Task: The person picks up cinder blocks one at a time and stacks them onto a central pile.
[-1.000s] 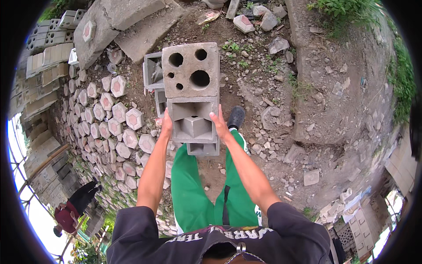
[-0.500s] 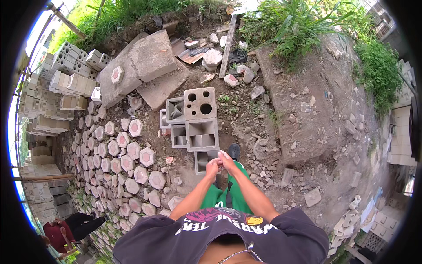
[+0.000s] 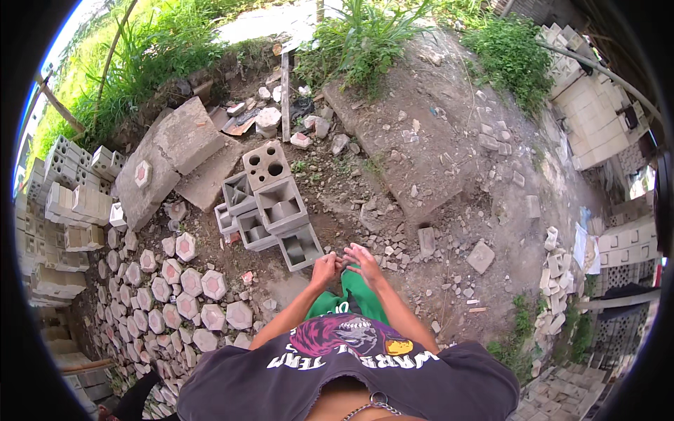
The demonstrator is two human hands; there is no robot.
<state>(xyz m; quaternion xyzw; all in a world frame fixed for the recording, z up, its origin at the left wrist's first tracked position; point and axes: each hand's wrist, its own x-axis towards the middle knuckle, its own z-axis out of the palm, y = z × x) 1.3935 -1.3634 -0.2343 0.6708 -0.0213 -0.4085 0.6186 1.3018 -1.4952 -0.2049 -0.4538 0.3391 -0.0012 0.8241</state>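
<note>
Both hands are close together in front of my waist, above my green shorts (image 3: 354, 297). My left hand (image 3: 325, 269) has its fingers curled in; whatever may be in them is hidden. Beside it my right hand (image 3: 364, 265) has its fingers stretched out and slightly apart, and it holds nothing. Just ahead and to the left stands a small pile of grey hollow concrete blocks. The nearest block (image 3: 301, 245) lies close to my left hand, apart from it. Farther out is a block with round holes (image 3: 264, 161), next to a two-celled block (image 3: 280, 204).
Many hexagonal pavers (image 3: 191, 282) cover the ground at left. Beyond the blocks lie broken concrete slabs (image 3: 189, 133) and a wooden plank (image 3: 286, 98). A large dirt-covered slab (image 3: 421, 154) and rubble spread to the right. Stacked blocks (image 3: 74, 203) line the left side.
My view has turned to the right, so the blocks and pavers sit farther left. My hands have drawn slightly apart, and my right fingers have spread.
</note>
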